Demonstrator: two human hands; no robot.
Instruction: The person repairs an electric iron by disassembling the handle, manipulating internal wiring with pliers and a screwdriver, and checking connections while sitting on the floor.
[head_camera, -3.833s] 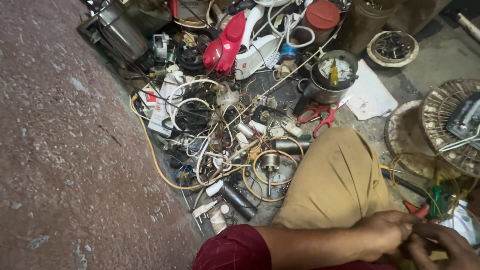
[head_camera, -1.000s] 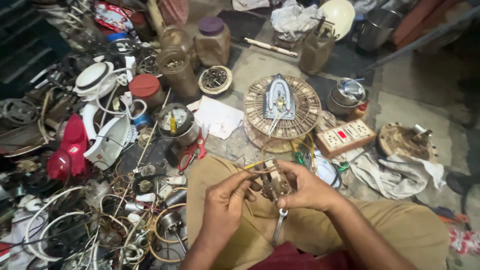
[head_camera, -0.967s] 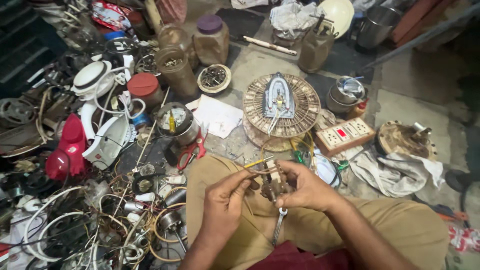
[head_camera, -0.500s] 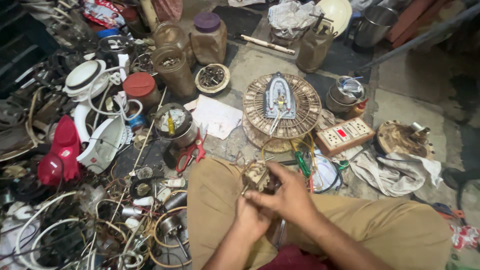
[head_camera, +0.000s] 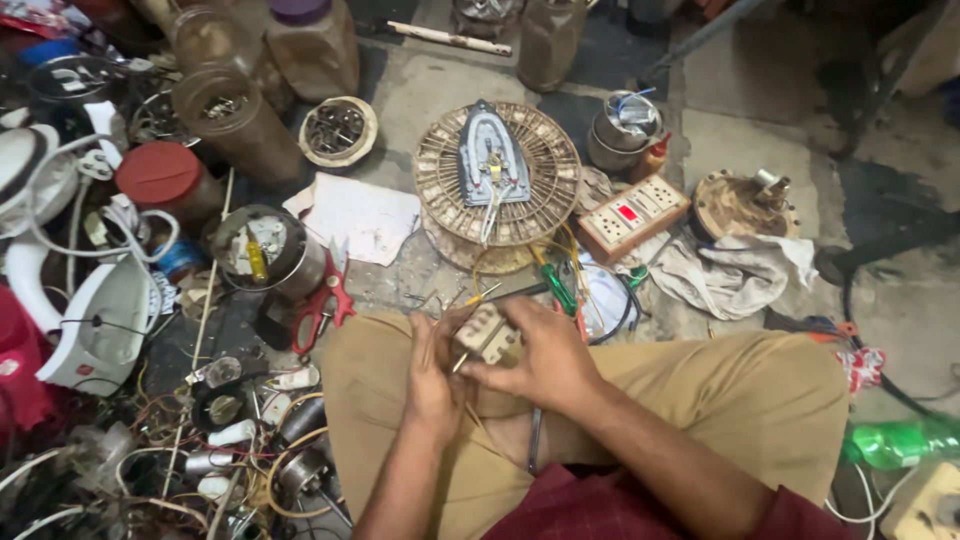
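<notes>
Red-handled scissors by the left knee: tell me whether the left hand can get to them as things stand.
Probably yes. The scissors lie uncovered on the floor beside the knee, nothing on them; but the left hand first has to let go of the small part.

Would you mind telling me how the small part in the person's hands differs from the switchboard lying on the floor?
The small beige part is held up between the left hand and right hand, while the switchboard lies flat on the floor beside a rag. The held part looks smaller and squarish; the switchboard is longer, wood-framed, with a red switch and several sockets. Thin wires trail from the held part; the switchboard's wiring cannot be made out. Both are pale electrical fittings.
</notes>
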